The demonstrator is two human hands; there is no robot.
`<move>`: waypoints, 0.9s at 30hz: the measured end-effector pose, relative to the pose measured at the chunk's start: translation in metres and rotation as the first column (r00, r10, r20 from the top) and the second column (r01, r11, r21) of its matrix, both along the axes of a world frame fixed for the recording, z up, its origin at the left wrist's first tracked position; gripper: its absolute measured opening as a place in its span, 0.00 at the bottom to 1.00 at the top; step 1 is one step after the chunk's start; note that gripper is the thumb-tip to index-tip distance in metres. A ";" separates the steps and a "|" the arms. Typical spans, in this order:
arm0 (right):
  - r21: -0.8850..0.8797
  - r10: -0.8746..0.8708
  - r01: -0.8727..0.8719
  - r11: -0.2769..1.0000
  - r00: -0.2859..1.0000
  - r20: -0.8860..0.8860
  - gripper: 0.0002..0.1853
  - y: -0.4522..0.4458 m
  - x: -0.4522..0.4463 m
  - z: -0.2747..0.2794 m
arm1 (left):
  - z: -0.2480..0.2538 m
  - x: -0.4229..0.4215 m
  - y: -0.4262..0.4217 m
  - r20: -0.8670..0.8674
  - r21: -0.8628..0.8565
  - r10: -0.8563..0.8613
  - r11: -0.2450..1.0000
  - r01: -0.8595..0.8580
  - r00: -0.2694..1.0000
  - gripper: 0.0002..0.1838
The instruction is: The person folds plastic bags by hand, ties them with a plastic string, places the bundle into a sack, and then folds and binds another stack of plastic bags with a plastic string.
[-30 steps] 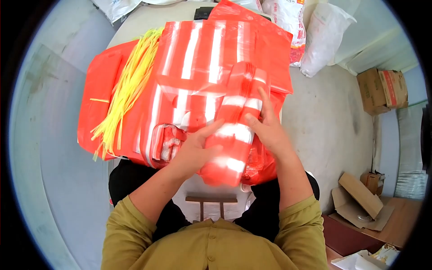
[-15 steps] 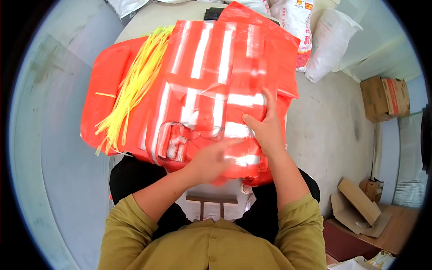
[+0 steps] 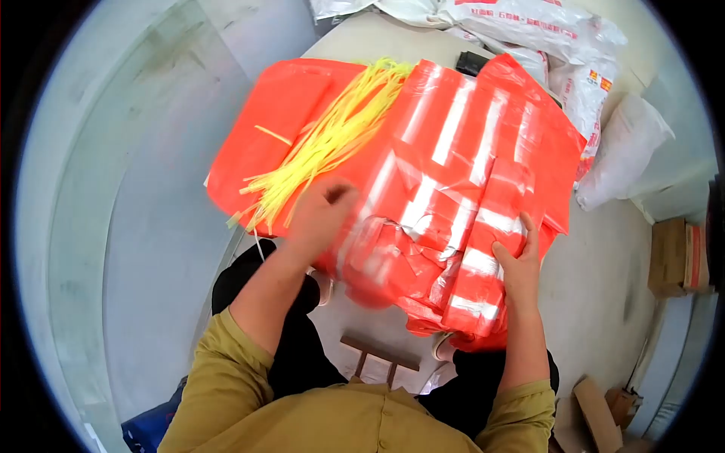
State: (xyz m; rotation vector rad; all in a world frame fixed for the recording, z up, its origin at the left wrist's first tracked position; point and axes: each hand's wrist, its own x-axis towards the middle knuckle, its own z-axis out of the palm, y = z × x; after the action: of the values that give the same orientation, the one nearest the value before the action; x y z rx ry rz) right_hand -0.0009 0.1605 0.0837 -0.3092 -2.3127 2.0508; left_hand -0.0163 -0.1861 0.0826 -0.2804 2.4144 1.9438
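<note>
on red plastic [image 3: 504, 185], the right hand [image 3: 519, 264] rests half open, the left hand [image 3: 319, 219] (curled, hold unclear) near yellow strips [image 3: 343, 124].

Plastic sheeting [image 3: 430, 162]: red-orange, white stripes. Folded bundle [image 3: 491, 249]: same red, white bands across. Strips [image 3: 336, 136]: bright yellow. Shirt [image 3: 325, 419]: olive. Trousers [image 3: 302, 351]: black. Worktop [image 3: 385, 41]: pale cream. Sacks [image 3: 529, 30]: white, red lettering. Cartons [image 3: 668, 257]: brown.

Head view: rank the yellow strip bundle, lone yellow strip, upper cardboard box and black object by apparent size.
1. Yellow strip bundle
2. Upper cardboard box
3. Black object
4. Lone yellow strip
</note>
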 end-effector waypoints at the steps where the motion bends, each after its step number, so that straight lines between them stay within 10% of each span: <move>1: -0.018 0.009 -0.009 1.000 1.000 -0.004 0.40 -0.001 0.000 0.000 | -0.008 -0.003 -0.021 -0.139 -0.320 0.064 0.941 -0.106 0.988 0.07; 4: -0.008 0.002 -0.003 1.000 1.000 -0.017 0.40 -0.001 0.001 0.001 | -0.004 0.003 -0.050 -0.260 -0.825 -0.028 0.526 -0.207 0.965 0.15; 7: -0.052 -0.009 0.009 0.999 1.000 0.010 0.40 -0.002 0.002 0.004 | -0.011 0.009 -0.059 0.041 -0.898 0.056 0.440 0.013 0.998 0.14; 22: -0.235 -0.048 0.054 0.971 0.998 0.031 0.40 0.004 0.007 0.012 | -0.026 -0.004 -0.059 0.127 -0.952 0.091 0.292 0.095 0.988 0.12; 25: -0.248 -0.073 0.084 0.965 0.996 0.054 0.41 0.008 0.007 0.010 | -0.009 0.004 -0.043 -0.025 -0.894 -0.050 0.448 0.000 0.998 0.09; 27: -0.404 -0.053 0.086 0.911 0.994 0.094 0.42 0.006 0.007 0.011 | -0.007 0.001 -0.024 -0.086 -0.421 -0.084 0.906 0.040 0.993 0.09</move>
State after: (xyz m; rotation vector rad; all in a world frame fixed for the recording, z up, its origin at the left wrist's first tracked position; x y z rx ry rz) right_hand 0.0065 0.1667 0.0942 -0.4867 -1.8553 2.5135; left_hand -0.0151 -0.2101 0.0754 -0.1100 2.8523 1.4266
